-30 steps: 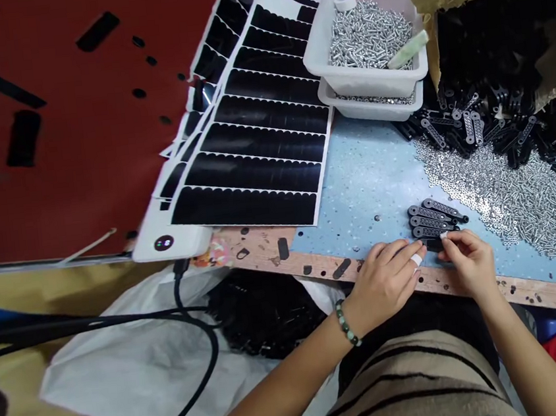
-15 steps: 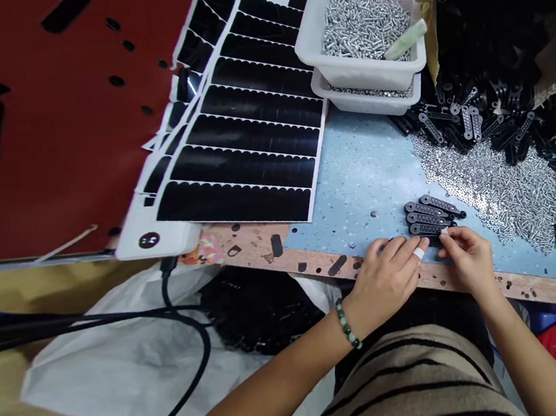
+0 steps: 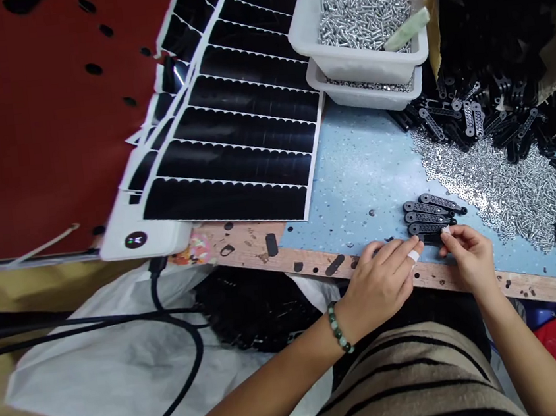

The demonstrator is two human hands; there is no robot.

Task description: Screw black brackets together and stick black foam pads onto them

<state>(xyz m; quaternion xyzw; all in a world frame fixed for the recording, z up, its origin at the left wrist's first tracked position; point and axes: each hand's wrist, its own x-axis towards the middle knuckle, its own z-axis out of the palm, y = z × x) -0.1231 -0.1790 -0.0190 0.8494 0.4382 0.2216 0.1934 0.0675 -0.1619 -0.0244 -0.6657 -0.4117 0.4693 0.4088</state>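
Note:
My left hand (image 3: 382,282) and my right hand (image 3: 467,253) meet at the table's front edge, fingertips pinched on a small black plastic strip (image 3: 430,238) between them. A white tape band wraps a left fingertip, and a green bead bracelet (image 3: 338,329) sits on the left wrist. Just beyond the hands lies a short row of black perforated strips (image 3: 430,212) on the light blue tabletop (image 3: 368,172).
A spread of silver screws (image 3: 499,185) lies at right, with heaps of black strips (image 3: 491,113) behind. Two stacked white trays (image 3: 357,67) hold screws. Sheets of black scalloped stickers (image 3: 245,132) lie at left. A white bag (image 3: 126,369) and black cable (image 3: 184,350) hang below.
The view has drifted slightly left and down. Both hands stay at the same strip by the table's edge, fingers shifting only a little.

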